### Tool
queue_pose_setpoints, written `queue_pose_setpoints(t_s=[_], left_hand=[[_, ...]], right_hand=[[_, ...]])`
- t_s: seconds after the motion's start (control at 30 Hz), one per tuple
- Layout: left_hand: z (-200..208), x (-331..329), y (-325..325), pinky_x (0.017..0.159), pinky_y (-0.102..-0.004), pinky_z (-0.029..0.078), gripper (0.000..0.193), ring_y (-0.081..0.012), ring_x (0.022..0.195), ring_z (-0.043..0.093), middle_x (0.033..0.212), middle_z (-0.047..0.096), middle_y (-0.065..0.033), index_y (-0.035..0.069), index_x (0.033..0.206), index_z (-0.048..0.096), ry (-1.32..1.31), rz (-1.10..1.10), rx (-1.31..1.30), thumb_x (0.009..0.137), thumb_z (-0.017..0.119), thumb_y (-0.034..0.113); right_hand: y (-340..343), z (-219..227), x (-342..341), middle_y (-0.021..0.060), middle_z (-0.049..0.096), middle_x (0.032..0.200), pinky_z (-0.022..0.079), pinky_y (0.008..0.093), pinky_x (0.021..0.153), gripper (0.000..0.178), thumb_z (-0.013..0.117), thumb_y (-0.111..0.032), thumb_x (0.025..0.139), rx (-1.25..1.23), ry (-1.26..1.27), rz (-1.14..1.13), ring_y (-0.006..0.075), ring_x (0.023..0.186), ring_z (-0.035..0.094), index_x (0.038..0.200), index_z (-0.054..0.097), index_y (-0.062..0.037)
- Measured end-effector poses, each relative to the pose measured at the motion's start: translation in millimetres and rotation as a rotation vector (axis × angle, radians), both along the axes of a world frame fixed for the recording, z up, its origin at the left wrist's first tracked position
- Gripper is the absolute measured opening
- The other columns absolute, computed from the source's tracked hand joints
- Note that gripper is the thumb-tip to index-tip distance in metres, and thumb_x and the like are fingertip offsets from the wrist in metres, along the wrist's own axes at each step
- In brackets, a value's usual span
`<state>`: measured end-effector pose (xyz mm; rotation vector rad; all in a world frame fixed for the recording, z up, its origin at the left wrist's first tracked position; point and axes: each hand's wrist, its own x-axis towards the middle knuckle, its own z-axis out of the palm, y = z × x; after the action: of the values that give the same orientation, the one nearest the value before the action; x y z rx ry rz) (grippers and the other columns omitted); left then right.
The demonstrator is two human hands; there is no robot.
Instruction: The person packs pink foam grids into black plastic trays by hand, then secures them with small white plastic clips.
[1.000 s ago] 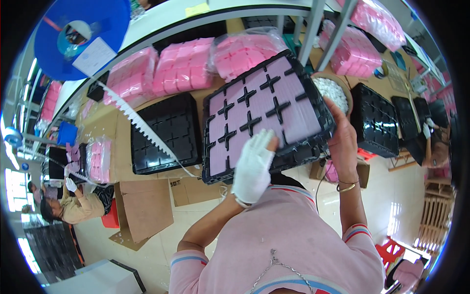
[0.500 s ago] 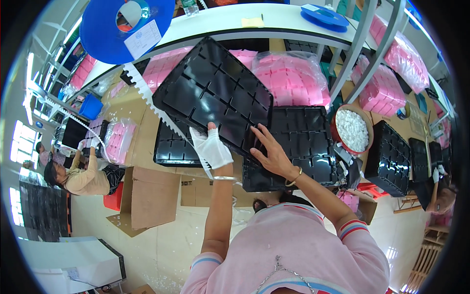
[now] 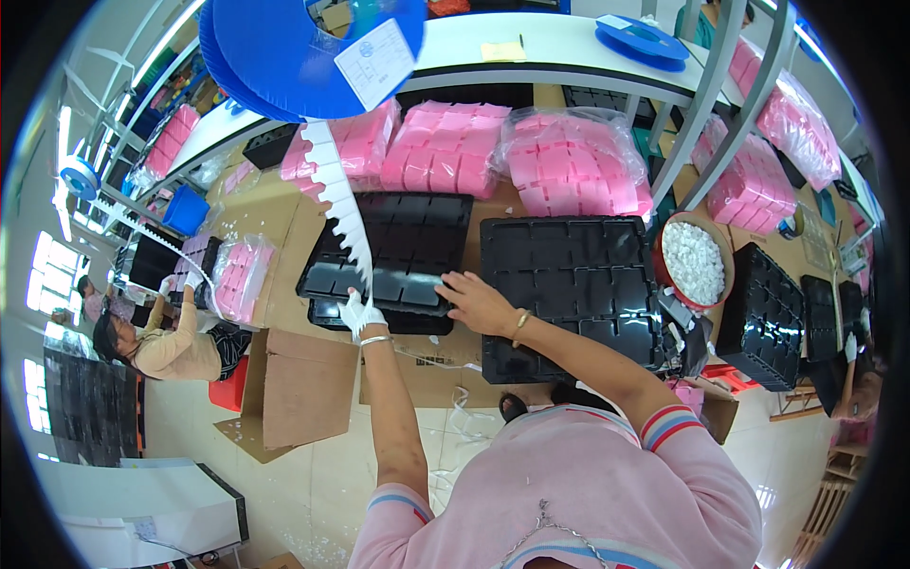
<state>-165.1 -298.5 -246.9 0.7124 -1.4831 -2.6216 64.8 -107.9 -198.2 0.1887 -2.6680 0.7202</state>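
Note:
A black gridded plastic tray (image 3: pixel 393 232) lies over another black tray (image 3: pixel 379 322), whose near edge shows below it. My left hand (image 3: pixel 360 315), in a white glove with a bare fingertip, is closed on its near edge. My bare right hand (image 3: pixel 479 302), with a bracelet at the wrist, grips its right near corner, thumb partly hidden. A white toothed strip (image 3: pixel 341 194) hangs from the blue reel (image 3: pixel 379 71) and crosses the tray down to my left hand; whether the hand touches it I cannot tell. More black trays (image 3: pixel 569 284) lie to the right.
Pink wrapped packs (image 3: pixel 569 166) line the back under a white shelf (image 3: pixel 559 43). A red-rimmed bowl of white pieces (image 3: pixel 694 261) stands right, beside a black tray stack (image 3: pixel 758 318). A cardboard box (image 3: pixel 308 389) stands below left. Co-workers sit at the far left and right.
The tray has come down from a raised, tilted position onto the tray on the left. Both hands moved left with it, and the view shifted, bringing the blue reel further right.

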Motion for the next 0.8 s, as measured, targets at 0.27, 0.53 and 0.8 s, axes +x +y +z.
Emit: queue_pose_setpoints(t_s=[0.27, 0.53, 0.8], left_hand=[[-42.3, -6.6, -39.8, 0.074, -0.0430, 0.058, 0.038, -0.0287, 0.088, 0.070, 0.109, 0.072, -0.0194, -0.004, 0.105, 0.065, -0.064, 0.145, -0.956, 0.077, 0.085, 0.012], [-1.3, -3.0, -71.1, 0.066, -0.0480, 0.059, 0.052, -0.0364, 0.080, 0.069, 0.095, 0.062, -0.0196, 0.000, 0.112, 0.061, -0.280, 0.168, -1.615, 0.078, 0.086, 0.030], [-23.9, 22.1, -67.3, 0.118, -0.0438, 0.039, 0.070, -0.0445, 0.146, 0.038, 0.163, 0.024, -0.0323, -0.009, 0.153, 0.036, -0.117, -0.199, -1.433, 0.102, 0.056, 0.034]], right_hand=[[-33.8, -32.5, -38.6, 0.0210, 0.035, 0.162, 0.031, 0.0479, 0.122, 0.064, 0.064, -0.025, 0.098, 0.165, -0.457, 0.090, 0.0371, 0.151, 0.032, 0.154, 0.041, -0.0055], [-66.7, -24.3, -51.7, 0.0236, 0.029, 0.165, 0.027, 0.0478, 0.124, 0.072, 0.067, -0.026, 0.095, 0.145, -0.451, 0.143, 0.0386, 0.154, 0.027, 0.156, 0.037, -0.0025], [-51.5, -27.2, -44.6, 0.0246, 0.026, 0.165, 0.029, 0.0485, 0.124, 0.075, 0.068, -0.023, 0.093, 0.117, -0.534, 0.118, 0.0395, 0.155, 0.024, 0.157, 0.035, -0.0013]])
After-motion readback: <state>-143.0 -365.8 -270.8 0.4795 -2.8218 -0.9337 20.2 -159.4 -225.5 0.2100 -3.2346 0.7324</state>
